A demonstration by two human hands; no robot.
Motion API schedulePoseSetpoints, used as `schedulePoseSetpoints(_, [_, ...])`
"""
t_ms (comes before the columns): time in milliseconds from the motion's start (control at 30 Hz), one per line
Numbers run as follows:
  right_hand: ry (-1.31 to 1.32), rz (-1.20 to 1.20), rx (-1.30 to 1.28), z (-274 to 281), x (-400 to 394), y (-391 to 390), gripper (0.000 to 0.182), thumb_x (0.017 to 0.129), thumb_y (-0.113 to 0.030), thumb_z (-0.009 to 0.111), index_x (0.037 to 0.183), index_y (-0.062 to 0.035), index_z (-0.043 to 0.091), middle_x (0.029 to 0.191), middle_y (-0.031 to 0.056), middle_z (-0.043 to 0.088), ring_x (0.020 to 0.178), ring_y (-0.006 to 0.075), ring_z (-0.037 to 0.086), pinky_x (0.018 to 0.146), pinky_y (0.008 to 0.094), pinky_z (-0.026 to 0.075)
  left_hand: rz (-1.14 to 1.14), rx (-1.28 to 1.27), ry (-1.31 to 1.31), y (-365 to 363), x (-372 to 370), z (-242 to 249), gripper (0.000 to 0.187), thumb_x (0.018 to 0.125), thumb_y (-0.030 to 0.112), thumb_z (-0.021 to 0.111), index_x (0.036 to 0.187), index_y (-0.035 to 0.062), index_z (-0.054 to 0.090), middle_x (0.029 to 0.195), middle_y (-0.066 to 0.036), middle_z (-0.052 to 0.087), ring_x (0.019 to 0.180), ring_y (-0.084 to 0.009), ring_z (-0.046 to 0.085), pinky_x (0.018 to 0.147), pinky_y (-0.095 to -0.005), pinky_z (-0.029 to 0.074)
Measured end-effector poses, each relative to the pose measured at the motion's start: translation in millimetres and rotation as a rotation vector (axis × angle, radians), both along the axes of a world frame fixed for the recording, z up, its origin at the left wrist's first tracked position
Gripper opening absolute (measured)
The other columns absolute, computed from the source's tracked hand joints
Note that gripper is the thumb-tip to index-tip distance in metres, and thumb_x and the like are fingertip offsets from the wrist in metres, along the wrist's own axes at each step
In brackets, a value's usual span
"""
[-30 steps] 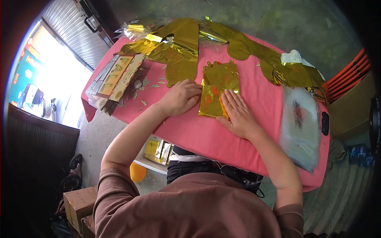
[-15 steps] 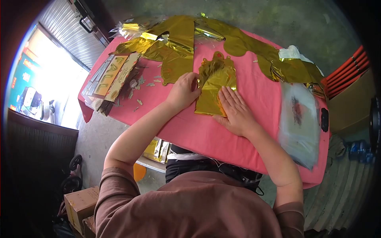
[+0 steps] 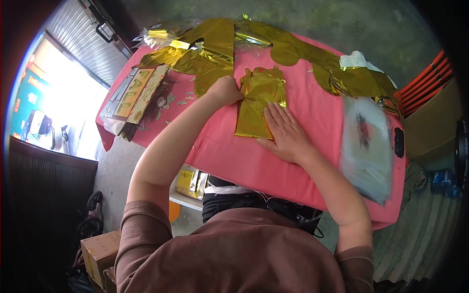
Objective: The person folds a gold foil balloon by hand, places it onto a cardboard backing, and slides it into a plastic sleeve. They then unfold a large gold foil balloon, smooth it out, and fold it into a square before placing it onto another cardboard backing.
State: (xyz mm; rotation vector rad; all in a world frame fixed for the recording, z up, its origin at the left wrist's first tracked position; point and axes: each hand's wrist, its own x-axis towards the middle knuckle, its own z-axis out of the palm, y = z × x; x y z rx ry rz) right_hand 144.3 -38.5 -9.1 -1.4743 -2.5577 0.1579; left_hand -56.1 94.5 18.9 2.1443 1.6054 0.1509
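- A stack of printed cards (image 3: 134, 93) lies at the left edge of the bench (image 3: 229, 156), which is covered in a pink cloth; the top card shows large letters, and small gold scraps are scattered just beside the stack.
- A heap of crumpled gold foil shapes (image 3: 205, 46) covers the far left of the bench, near the cards.
- The left hand (image 3: 223, 91) is curled closed on the upper left edge of the folded gold foil piece (image 3: 257, 105), pinching it where the foil lifts off the cloth.
- The folded gold foil piece lies near the middle of the bench, its far end crinkled and raised, its near end flat on the pink cloth.
- The right hand (image 3: 284, 132) lies open and flat, palm down, fingers spread; the fingertips press on the lower right part of the foil piece, and the heel of the hand rests on the cloth.
- More gold foil shapes (image 3: 351, 78) lie along the far right edge of the bench, well apart from both hands.
- A clear plastic bag (image 3: 367, 146) with dark print lies flat on the right side of the bench, and a small black object (image 3: 399, 142) sits just beside it.
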Motion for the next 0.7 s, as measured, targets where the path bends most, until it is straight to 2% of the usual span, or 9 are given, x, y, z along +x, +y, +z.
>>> schedulePoseSetpoints(67, [-0.001,-0.002,0.002,0,0,0,0.079,0.089,-0.053,0.041,0.139,0.0053,0.024,0.147,0.0224,0.021,0.139,0.0310,0.016,0.114,0.0390,0.011,-0.023,0.016,0.006,3,0,-1,0.026,0.070,0.026,0.069,0.078,0.0010,0.068,0.070,-0.016,0.065,0.070,-0.0259,0.065,0.067,-0.0351,0.051])
schedulePoseSetpoints(200, [0.018,-0.005,-0.004,0,0,0,0.078,0.089,-0.052,0.042,0.139,0.0057,0.023,0.147,0.0221,0.020,0.139,0.0308,0.016,0.114,0.0387,0.011,0.025,-0.061,-0.106,3,-3,-3,0.031,0.066,0.027,0.070,0.077,-0.0015,0.067,0.076,-0.015,0.067,0.075,-0.0277,0.066,0.071,-0.0363,0.052])
schedulePoseSetpoints(267, [0.038,-0.010,-0.020,1,0,0,0.078,0.090,-0.051,0.041,0.140,0.0056,0.023,0.147,0.0215,0.020,0.139,0.0304,0.015,0.114,0.0385,0.011,-0.004,0.060,-0.152,-1,-6,-7,0.023,0.073,0.023,0.068,0.073,0.0008,0.063,0.064,-0.007,0.063,0.056,-0.0146,0.059,0.056,-0.0287,0.048])
schedulePoseSetpoints(433, [0.202,-0.007,-0.035,-6,6,5,0.069,0.092,-0.048,0.040,0.136,0.0049,0.032,0.146,0.0211,0.025,0.138,0.0309,0.018,0.114,0.0386,0.012,0.045,-0.048,-0.469,-8,-13,-19,0.014,0.079,0.013,0.065,0.072,0.0021,0.059,0.062,-0.003,0.061,0.053,-0.0082,0.055,0.050,-0.0235,0.043])
schedulePoseSetpoints(500, [0.407,-0.003,-0.025,-7,9,11,0.054,0.091,-0.035,0.050,0.127,0.0051,0.045,0.136,0.0213,0.040,0.129,0.0292,0.037,0.106,0.0371,0.030,0.059,-0.054,-0.512,-15,-14,-17,0.012,0.080,0.010,0.064,0.072,0.0025,0.058,0.062,-0.002,0.060,0.052,-0.0067,0.054,0.049,-0.0221,0.042])
schedulePoseSetpoints(533, [0.407,-0.006,-0.023,-8,12,14,0.054,0.091,-0.035,0.050,0.127,0.0051,0.045,0.136,0.0213,0.040,0.129,0.0292,0.037,0.106,0.0371,0.030,0.058,-0.043,-0.530,-19,-14,-15,0.013,0.080,0.011,0.065,0.073,0.0024,0.058,0.061,-0.002,0.059,0.052,-0.0067,0.053,0.048,-0.0218,0.042])
schedulePoseSetpoints(600, [0.819,-0.113,-0.221,-10,19,20,0.040,0.086,-0.018,0.060,0.117,0.0062,0.053,0.121,0.0168,0.054,0.106,0.0227,0.056,0.087,0.0309,0.046,0.051,-0.031,-0.548,-28,-16,-12,0.014,0.080,0.011,0.066,0.073,0.0024,0.057,0.061,-0.002,0.058,0.051,-0.0067,0.052,0.047,-0.0215,0.041])
schedulePoseSetpoints(633, [0.819,-0.115,-0.216,-11,21,24,0.040,0.086,-0.018,0.060,0.117,0.0062,0.053,0.121,0.0168,0.054,0.106,0.0227,0.056,0.087,0.0309,0.046,0.055,-0.086,-0.614,-32,-18,-12,0.013,0.081,0.010,0.065,0.075,0.0029,0.056,0.062,-0.001,0.058,0.052,-0.0063,0.052,0.048,-0.0209,0.042])
schedulePoseSetpoints(700, [0.883,-0.284,0.077,-15,23,32,0.040,0.082,-0.009,0.065,0.116,0.0074,0.052,0.106,0.0112,0.060,0.085,0.0139,0.059,0.071,0.0248,0.049,0.054,-0.139,-0.677,-36,-21,-14,0.012,0.082,0.009,0.064,0.077,0.0035,0.056,0.064,-0.001,0.058,0.053,-0.0059,0.052,0.049,-0.0203,0.042])
